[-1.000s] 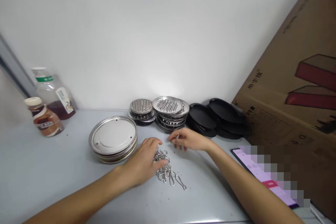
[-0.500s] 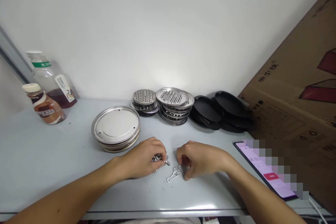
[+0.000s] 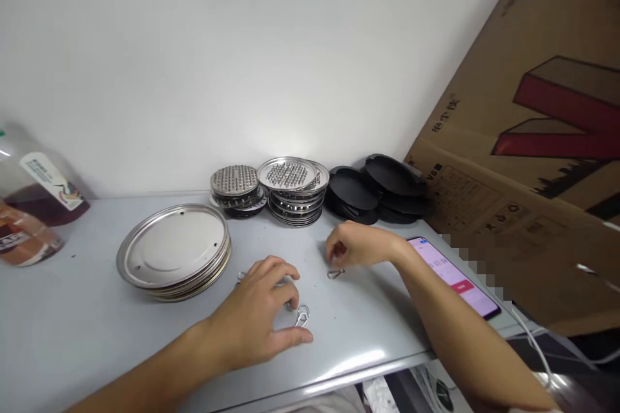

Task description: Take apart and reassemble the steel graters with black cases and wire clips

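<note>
My left hand (image 3: 264, 313) is open, its fingers spread and bent just above the table. Between its thumb and fingers lies a small silver wire clip with a ring (image 3: 303, 315); another bit of shiny metal (image 3: 241, 276) shows behind the knuckles, and the palm hides whatever else is underneath. My right hand (image 3: 358, 244) is closed, fingertips pointing down at the tabletop. Under them a small silver snap hook (image 3: 335, 274) sticks out, seemingly pinched at its far end, which the fingers cover.
A stack of round metal lids (image 3: 174, 245) stands at left. Along the wall are round grater discs (image 3: 288, 175) and black round trays (image 3: 351, 190). Two bottles (image 3: 43, 187) sit far left. At right are a phone (image 3: 455, 277) and a large carton (image 3: 484, 193).
My left hand has opened and let go of the metal clips it held. My right hand has moved farther back on the table with a snap hook. The view has turned right.
</note>
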{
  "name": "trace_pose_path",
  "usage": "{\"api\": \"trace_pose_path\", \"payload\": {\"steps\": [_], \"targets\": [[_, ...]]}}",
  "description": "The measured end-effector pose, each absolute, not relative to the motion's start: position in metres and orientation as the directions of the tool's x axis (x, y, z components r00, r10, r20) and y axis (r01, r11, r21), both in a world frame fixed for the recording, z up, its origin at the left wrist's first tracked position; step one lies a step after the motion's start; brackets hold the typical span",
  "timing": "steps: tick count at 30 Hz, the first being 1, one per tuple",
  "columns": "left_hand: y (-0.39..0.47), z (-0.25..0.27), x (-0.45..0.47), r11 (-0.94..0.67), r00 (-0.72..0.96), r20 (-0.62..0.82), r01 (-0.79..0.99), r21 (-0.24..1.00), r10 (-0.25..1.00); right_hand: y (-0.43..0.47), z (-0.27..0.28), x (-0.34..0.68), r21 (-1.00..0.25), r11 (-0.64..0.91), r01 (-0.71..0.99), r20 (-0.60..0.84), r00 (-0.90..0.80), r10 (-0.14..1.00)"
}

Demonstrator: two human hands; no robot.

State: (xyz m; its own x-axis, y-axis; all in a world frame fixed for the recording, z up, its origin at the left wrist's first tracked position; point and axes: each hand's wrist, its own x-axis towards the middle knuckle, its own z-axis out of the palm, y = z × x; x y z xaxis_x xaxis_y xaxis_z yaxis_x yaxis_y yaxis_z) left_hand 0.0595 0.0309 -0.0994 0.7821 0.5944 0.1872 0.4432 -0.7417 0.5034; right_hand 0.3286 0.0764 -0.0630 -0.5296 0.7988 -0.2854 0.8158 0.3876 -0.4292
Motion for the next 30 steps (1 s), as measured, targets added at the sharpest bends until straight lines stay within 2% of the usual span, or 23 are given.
{"api": "trace_pose_path", "payload": {"steps": [2,4,6,10,13,15,17,19,21,23,25,27,30], "targets": [[0.027,-0.103,0.064,-0.754,0.795,0.162,0.457,0.472,0.584,0.079,-0.064,0.327,-0.488,0.399,0.776,-0.258,-0.565,0.784],[0.025,-0.106,0.066,-0.749,0.804,0.139,0.456,0.482,0.578,0.08,-0.068,0.323,-0.521,0.39,0.759,-0.299,-0.59,0.75],[0.025,-0.108,0.065,-0.732,0.806,0.122,0.448,0.513,0.579,0.078,-0.072,0.321,-0.491,0.387,0.78,-0.357,-0.586,0.728],[0.025,-0.11,0.062,-0.701,0.8,0.122,0.428,0.57,0.588,0.074,-0.072,0.326,-0.344,0.386,0.856,-0.36,-0.5,0.788],[0.024,-0.108,0.064,-0.682,0.798,0.158,0.373,0.629,0.582,0.073,-0.064,0.331,-0.319,0.368,0.874,-0.32,-0.464,0.826],[0.025,-0.104,0.066,-0.647,0.762,0.21,0.331,0.686,0.612,0.072,-0.059,0.327,-0.358,0.371,0.857,-0.229,-0.466,0.855],[0.026,-0.098,0.067,-0.527,0.661,0.216,0.315,0.789,0.718,0.069,-0.057,0.314,-0.571,0.344,0.745,-0.111,-0.486,0.867],[0.029,-0.092,0.067,-0.298,0.546,0.113,0.263,0.918,0.83,0.063,-0.061,0.295,-0.854,0.234,0.464,-0.038,-0.506,0.862],[0.034,-0.086,0.065,-0.063,0.489,-0.015,0.143,0.988,0.872,0.055,-0.068,0.273,-0.978,0.089,0.189,-0.023,-0.523,0.852],[0.038,-0.084,0.063,0.098,0.476,-0.088,0.005,0.995,0.875,0.047,-0.075,0.255,-0.989,0.093,0.111,0.027,-0.493,0.87],[0.042,-0.084,0.062,0.223,0.47,-0.144,-0.118,0.968,0.871,0.039,-0.079,0.244,-0.952,0.238,0.194,0.133,-0.441,0.888],[0.044,-0.086,0.062,0.333,0.489,-0.194,-0.215,0.918,0.851,0.033,-0.081,0.238,-0.861,0.403,0.31,0.258,-0.418,0.871],[0.043,-0.089,0.063,0.407,0.538,-0.204,-0.29,0.866,0.818,0.028,-0.084,0.234,-0.752,0.543,0.374,0.386,-0.418,0.823]]}}
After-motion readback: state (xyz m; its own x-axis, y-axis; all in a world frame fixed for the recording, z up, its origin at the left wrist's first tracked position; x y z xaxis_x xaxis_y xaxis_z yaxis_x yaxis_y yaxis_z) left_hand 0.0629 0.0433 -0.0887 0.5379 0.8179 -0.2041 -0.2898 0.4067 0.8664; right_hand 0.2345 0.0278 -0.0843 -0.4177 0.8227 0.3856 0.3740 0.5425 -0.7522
